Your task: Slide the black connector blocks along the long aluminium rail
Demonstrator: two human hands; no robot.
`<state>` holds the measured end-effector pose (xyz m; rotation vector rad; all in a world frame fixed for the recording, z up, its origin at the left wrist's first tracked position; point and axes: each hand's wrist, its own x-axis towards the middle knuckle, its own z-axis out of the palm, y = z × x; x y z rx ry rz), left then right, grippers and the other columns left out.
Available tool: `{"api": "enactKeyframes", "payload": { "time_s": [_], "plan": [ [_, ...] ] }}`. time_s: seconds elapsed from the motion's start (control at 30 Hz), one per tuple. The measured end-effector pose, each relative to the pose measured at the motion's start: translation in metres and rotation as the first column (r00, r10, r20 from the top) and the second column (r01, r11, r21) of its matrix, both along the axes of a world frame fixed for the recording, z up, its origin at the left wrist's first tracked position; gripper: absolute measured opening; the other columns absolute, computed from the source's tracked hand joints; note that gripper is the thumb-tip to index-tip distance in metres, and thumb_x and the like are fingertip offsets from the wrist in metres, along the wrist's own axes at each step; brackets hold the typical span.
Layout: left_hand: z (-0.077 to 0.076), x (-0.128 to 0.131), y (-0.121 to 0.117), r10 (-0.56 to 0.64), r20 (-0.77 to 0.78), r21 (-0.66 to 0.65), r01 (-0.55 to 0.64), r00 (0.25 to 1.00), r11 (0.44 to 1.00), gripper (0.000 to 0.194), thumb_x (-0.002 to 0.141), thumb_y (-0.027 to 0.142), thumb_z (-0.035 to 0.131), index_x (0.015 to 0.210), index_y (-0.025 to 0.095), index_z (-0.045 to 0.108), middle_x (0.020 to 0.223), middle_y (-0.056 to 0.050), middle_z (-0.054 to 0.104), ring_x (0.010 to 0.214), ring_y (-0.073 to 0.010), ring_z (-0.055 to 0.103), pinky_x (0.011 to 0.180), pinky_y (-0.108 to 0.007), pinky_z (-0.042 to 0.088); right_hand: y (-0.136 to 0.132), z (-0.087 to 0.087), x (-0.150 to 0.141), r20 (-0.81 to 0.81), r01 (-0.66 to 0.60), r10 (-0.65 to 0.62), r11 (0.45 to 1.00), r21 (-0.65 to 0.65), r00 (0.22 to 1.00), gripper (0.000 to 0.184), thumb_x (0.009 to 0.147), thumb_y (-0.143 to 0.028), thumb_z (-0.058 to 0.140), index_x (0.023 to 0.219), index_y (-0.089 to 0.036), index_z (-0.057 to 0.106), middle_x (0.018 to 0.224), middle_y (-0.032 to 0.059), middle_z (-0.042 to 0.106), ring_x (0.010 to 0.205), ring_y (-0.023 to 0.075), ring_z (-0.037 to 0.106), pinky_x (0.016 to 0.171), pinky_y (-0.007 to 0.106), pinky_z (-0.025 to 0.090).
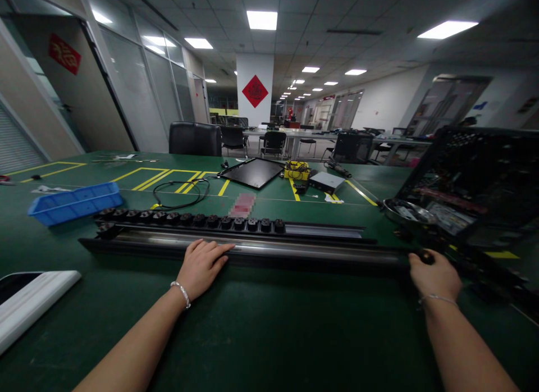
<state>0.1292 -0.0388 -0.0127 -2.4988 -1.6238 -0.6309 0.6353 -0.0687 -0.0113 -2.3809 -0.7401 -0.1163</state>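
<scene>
Two bare hands on a long, dark metal channel lying across the green counter.
The channel [303, 251], straight and narrow with raised black sides and a smooth, brushed-looking silvery floor, runs roughly parallel to the far edge of the counter [295, 336]. Left hand [202, 268]: grip wide, fingers spread flat over the near side; right hand [435, 277]: grip narrow, curled round a dark, round part [426, 256] at the right end. Just behind lies a strip of knobbly black blocks [213, 222]; beyond its left end, a ribbed blue plastic bin [76, 204].

White object [39, 306], cropped at left
</scene>
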Motion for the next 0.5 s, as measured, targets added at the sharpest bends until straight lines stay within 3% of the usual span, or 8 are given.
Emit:
{"api": "enactKeyframes", "payload": {
  "time_s": [0.5],
  "plan": [
    [-0.0021, -0.0013, 0.0011, 0.000, 0.013, -0.003, 0.000, 1.000, 1.000, 0.030, 0.087, 0.031, 0.043, 0.115, 0.037, 0.054, 0.081, 0.004, 0.060, 0.086, -0.0156, 0.055, 0.096, -0.040, 0.025, 0.0000, -0.0052, 0.0047, 0.018, 0.010, -0.012, 0.996, 0.089, 1.000, 0.045, 0.071, -0.040, 0.050, 0.108, -0.017, 0.060, 0.095, 0.0122, 0.061, 0.086, 0.0250, 0.054, 0.075, 0.035, 0.041]
  ]
}}
